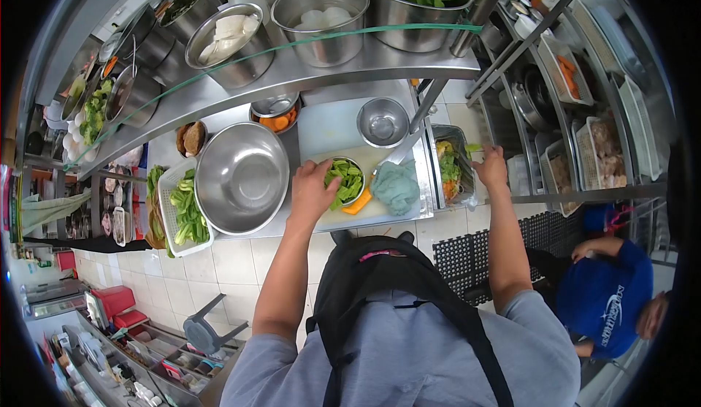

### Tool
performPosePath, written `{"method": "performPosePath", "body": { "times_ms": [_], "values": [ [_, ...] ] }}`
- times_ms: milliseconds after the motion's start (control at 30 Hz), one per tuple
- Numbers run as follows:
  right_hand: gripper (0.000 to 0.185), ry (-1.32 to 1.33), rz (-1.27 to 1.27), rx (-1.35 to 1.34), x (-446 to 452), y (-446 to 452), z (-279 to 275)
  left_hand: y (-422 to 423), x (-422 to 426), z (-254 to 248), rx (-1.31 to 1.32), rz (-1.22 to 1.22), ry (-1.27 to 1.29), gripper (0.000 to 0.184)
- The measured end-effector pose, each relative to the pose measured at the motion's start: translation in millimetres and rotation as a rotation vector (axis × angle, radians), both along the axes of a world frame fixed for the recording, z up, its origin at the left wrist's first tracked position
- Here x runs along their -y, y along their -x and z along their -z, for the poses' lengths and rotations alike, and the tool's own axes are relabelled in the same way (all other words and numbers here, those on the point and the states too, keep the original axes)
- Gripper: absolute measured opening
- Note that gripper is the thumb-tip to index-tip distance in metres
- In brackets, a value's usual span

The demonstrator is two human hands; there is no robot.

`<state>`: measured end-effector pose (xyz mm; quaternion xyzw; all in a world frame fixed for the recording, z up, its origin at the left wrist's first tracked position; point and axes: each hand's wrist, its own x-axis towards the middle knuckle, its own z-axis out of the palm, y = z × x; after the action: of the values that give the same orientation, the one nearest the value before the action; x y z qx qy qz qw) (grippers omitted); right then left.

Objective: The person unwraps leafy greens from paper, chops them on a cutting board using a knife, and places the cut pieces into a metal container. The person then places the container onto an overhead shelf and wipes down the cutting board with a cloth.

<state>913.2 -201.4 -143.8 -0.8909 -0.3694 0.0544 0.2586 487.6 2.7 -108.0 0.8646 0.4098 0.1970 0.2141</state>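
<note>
A small metal bowl (pixel 362 191) of chopped leafy greens (pixel 346 179) stands on the cutting board (pixel 326 146). My left hand (pixel 315 189) is at the bowl's left side, fingers apart and touching the greens at its rim. Orange pieces (pixel 357 203) lie by the bowl. To the right, a knife (pixel 395 154) rests near a crumpled green cloth (pixel 395 187). My right hand (pixel 492 169) is out over the right edge of a waste bin (pixel 471 180), with a green leaf scrap (pixel 473 147) at its fingertips. Vegetable scraps (pixel 448 166) fill the bin.
A large metal bowl (pixel 242 178) and a white basket of leafy greens (pixel 189 210) sit to my left. An empty metal bowl (pixel 382 123) stands behind the board. Overhead runs a steel shelf (pixel 314 78) with pots. A person in blue (pixel 604 299) is at right.
</note>
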Motion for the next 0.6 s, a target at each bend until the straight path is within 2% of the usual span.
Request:
{"method": "performPosePath", "body": {
  "times_ms": [33,67,133,167,267,333,400,467,533,600],
  "values": [
    [0.038,0.225,0.019,0.218,6,-1,2,-4,1,-2,-0.104,0.016,-0.038,0.024],
    [0.038,0.224,0.020,0.218,7,-2,4,-2,0,2,-0.104,0.017,-0.039,0.024],
    [0.042,0.429,0.157,-0.018,3,2,-2,5,-2,9,-0.074,0.187,0.018,0.022],
    [0.042,0.430,0.166,-0.025,6,8,7,12,-1,13,-0.079,0.197,0.019,0.022],
    [0.047,-0.026,-0.027,0.073,9,40,36,25,5,6,-0.043,0.224,0.026,0.019],
    [0.052,0.066,-0.190,-0.044,-12,79,35,27,6,3,0.023,0.252,0.023,0.017],
    [0.050,-0.022,-0.348,-0.183,-25,135,14,22,3,2,0.056,0.208,0.031,0.015],
    [0.041,-0.025,-0.531,-0.244,-27,163,37,17,-1,4,0.090,0.156,0.037,0.014],
    [0.035,-0.011,-0.490,-0.263,-30,176,45,11,-5,9,-0.016,-0.006,-0.041,0.013],
    [0.026,0.028,-0.413,-0.280,-36,182,39,4,-8,14,-0.029,-0.026,-0.046,0.013]
  ]
}}
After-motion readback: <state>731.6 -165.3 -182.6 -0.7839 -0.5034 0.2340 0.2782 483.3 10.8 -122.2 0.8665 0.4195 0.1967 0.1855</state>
